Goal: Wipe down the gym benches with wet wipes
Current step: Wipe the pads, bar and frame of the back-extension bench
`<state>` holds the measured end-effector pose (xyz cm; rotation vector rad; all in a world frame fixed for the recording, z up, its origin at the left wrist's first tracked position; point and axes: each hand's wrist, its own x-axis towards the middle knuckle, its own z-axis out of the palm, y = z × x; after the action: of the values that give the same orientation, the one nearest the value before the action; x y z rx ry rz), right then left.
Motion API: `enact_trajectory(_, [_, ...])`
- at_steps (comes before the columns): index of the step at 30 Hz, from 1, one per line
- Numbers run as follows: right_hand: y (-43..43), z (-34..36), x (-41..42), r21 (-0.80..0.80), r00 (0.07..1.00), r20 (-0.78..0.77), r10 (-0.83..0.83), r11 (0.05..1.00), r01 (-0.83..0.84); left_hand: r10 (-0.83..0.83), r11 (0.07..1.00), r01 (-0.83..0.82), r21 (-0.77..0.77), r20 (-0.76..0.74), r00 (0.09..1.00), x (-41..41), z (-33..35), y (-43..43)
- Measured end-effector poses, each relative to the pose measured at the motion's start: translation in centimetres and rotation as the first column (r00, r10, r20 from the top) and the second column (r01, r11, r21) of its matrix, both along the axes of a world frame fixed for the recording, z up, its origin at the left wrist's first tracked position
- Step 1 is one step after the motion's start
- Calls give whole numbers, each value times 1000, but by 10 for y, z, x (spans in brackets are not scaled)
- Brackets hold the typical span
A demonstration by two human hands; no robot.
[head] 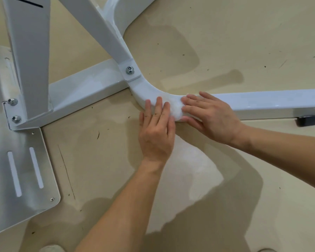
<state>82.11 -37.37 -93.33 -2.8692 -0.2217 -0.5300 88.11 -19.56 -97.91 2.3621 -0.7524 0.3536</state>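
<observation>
One wet wipe point(175, 109), bunched white on the bend of the bench frame point(149, 90), just right of centre. Clamped there from three o'clock by the right hand point(211, 117): fingers point(193, 104) a little spread over the top of the bar, thumb tucked against its lower side, seemingly pinching the wipe round the metal. Flanked at nine o'clock by the left hand point(155, 135), reaching up from six; fingers straight and close together, laid flat over the bend, touching the wipe's edge, gripping nothing.

Further out along the frame: a bolt point(130, 70) at eleven o'clock, a straight bar running off to three with a black rubber foot point(308, 120) under its far end, a cross bar toward nine, an upright point(28, 51) at ten. Beyond that, a bare metal plate point(22, 160) at eight o'clock, and beige floor point(225, 42) with dark specks all round.

Judged mid-job: down at the base frame, working the bend. Cannot tell from the gloss which bars are already wiped. Probably left: the straight run to three, the cross bar, the upright, the plate. No seat pad in view, so no verdict there.
</observation>
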Motion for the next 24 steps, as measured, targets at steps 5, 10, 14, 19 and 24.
enact_trajectory(5, [19, 5, 33, 28, 996, 74, -48, 999, 46, -98, 995, 93, 33, 205, 974, 49, 9, 23])
enact_trajectory(10, [12, 2, 20, 52, 992, -13, -125, 991, 125, -196, 979, 202, 0, 241, 950, 63, 18, 18])
enact_trajectory(14, [0, 3, 4, 91, 985, -51, -167, 981, 171, -297, 954, 296, 47, 287, 911, 56, 19, 0])
enact_trajectory(19, [-21, 6, -21, 74, 955, -67, -288, 953, 293, -388, 922, 367, 126, 333, 860, 41, 23, -29])
enact_trajectory(24, [-12, 7, -12, 25, 943, -77, -323, 945, 325, -416, 909, 389, 149, 385, 824, 63, 25, -11])
